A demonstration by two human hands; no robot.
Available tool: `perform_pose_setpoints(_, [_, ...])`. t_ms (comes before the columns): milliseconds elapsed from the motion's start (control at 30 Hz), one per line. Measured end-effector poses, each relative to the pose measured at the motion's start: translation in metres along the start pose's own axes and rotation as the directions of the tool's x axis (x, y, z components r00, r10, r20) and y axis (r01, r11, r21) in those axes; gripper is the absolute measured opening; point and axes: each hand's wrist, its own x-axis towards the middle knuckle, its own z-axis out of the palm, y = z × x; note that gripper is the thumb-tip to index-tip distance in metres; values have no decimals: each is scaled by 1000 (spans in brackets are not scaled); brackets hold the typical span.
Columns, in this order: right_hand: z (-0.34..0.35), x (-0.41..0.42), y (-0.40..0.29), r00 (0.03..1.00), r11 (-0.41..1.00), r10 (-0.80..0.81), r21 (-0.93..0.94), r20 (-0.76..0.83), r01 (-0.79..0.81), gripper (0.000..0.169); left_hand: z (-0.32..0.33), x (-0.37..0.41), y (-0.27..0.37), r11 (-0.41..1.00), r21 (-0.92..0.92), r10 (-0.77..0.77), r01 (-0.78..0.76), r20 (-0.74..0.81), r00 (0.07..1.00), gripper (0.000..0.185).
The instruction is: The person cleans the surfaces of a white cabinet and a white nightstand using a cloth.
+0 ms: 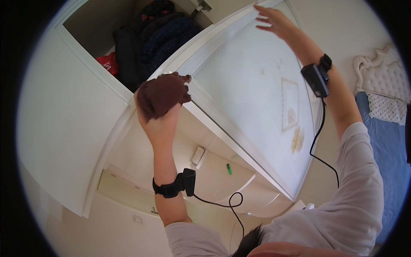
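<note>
A dark brown cloth (162, 94) lies over my left hand (159, 107), pressed at the white cabinet frame just below an upper compartment. The cloth hides most of the fingers. At the upper right, my right hand (269, 21) is raised with its fingers apart, near the top edge of a frosted glass door panel (250, 70) bearing printed flowers and a frame pattern. Nothing shows in the right hand; whether its fingertips touch the door edge is unclear.
Dark folded textiles (170, 41) and a red item (109, 64) fill part of the upper compartment. A metal hinge (201, 7) sits at its edge. Lower shelves (237, 154) hold a small green object (229, 169). A bed (385, 154) with a tufted headboard (385, 74) stands at right.
</note>
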Motion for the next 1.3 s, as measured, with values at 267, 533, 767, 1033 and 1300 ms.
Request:
perform_pose_setpoints(267, [-57,39,-51,935,927,-272,198,-229,318,63,-34,-7,10,978,178,-119,105,67,991,65])
perform_pose_setpoints(533, [-46,20,-48,853,882,-455,4,-256,472,54,-43,-3,26,958,195,-252,211,219,943,55])
perform_pose_setpoints(767, [16,-54,-47,669,668,-741,-158,-53,728,39,-43,-22,19,959,197,-263,204,347,900,59])
perform_pose_setpoints(1033, [145,-127,-21,504,421,-851,-387,143,820,57,-86,-69,-2,959,272,-173,81,334,927,54])
perform_pose_setpoints(1300, [170,-145,-17,351,174,-893,-501,282,848,67,-136,-111,15,896,382,-325,224,223,919,53])
